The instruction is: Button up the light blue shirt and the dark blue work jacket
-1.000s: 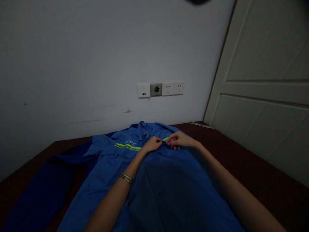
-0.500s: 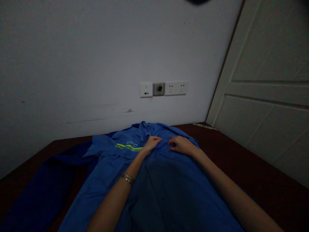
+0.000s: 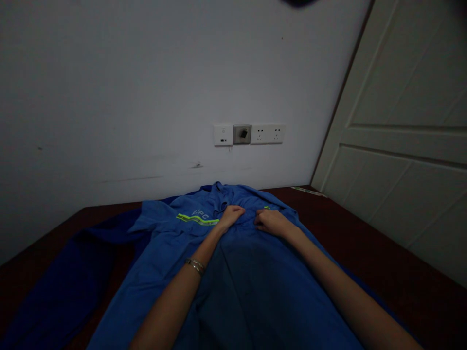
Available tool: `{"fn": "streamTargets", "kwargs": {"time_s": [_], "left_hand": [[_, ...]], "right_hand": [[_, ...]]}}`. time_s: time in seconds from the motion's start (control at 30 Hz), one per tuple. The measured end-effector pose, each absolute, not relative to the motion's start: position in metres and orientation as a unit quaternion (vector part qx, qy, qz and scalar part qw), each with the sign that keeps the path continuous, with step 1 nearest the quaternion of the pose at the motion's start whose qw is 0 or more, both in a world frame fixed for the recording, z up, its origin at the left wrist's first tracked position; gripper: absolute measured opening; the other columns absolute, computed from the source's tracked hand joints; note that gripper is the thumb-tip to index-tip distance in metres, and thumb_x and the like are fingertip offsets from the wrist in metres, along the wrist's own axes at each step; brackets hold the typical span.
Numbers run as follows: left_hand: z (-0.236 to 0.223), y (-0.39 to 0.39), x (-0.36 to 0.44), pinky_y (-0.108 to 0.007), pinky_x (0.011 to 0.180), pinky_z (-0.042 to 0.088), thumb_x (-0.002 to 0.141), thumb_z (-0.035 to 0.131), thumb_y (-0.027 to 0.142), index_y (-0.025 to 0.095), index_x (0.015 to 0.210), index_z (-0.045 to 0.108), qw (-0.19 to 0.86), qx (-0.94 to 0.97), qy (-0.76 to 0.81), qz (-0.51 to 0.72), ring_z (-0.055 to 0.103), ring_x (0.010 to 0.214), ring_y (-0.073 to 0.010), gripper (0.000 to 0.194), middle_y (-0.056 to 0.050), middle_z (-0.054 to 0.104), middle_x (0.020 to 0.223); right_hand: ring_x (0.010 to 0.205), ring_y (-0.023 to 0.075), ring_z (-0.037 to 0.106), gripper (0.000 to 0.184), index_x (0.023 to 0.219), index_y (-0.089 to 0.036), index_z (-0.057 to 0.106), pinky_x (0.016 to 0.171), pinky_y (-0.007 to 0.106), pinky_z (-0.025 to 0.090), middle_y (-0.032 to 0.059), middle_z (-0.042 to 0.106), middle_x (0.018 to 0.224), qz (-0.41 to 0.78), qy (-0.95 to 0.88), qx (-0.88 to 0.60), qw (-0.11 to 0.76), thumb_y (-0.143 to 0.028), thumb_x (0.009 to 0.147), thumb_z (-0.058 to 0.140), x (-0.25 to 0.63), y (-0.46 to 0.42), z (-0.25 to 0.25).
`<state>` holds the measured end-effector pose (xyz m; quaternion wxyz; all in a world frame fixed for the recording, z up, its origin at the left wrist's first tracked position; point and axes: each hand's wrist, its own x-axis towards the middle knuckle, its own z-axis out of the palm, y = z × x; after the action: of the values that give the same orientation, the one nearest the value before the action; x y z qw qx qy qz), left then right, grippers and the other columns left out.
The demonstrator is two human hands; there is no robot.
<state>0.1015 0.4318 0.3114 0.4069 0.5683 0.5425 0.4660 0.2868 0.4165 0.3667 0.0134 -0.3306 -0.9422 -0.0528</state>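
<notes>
- Blue garment is lying spread out on the dark red tabletop, collar end by the wall.
- Left hand, silvery bracelet on that wrist, has its fingertips pinched narrow on the chest fabric.
- Right hand is just beside it, fingers curled on the cloth; honestly can't tell if it's gripping any.
- Yellow-green stripe and some lettering sit left of the hands.

Your view is dim, darkening toward the corners; the pale grey wall is brightest around centre, while a soft shadow dulls the lower middle.
</notes>
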Motion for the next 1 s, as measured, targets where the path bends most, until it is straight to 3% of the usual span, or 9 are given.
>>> {"fn": "streamTargets", "kwargs": {"time_s": [0.17,0.5,1.0], "left_hand": [[0.311,0.430,0.102,-0.021,0.061,0.043,0.064,0.061,0.019,0.012,0.084,0.069,0.419,0.550,0.549,0.470,0.056,0.062,-0.0114,0.022,-0.001,0.066,0.068],[0.324,0.428,0.113,-0.020,0.058,0.040,0.065,0.060,0.018,0.011,0.080,0.070,0.377,0.557,0.553,0.492,0.053,0.060,-0.0102,0.020,-0.001,0.065,0.067],[0.336,0.416,0.125,-0.024,0.070,0.044,0.065,0.062,0.024,0.011,0.078,0.070,0.404,0.557,0.490,0.536,0.058,0.076,-0.0158,0.020,-0.006,0.069,0.081]], "right_hand": [[0.082,0.0186,0.060,0.017,0.084,-0.019,0.068,0.063,0.022,0.040,0.0085,0.063,0.092,-0.046,-0.937,-0.346,0.015,-0.021,0.079,0.052,0.286,0.418,0.363],[0.080,0.0154,0.059,0.023,0.083,-0.017,0.067,0.071,0.021,0.039,0.0062,0.066,0.086,0.050,-0.925,-0.361,0.108,-0.023,0.082,0.044,0.293,0.423,0.373],[0.086,0.0186,0.059,0.029,0.086,-0.014,0.064,0.074,0.024,0.039,0.0101,0.065,0.092,-0.012,-0.891,-0.432,0.140,-0.025,0.088,0.037,0.286,0.414,0.382]]}}
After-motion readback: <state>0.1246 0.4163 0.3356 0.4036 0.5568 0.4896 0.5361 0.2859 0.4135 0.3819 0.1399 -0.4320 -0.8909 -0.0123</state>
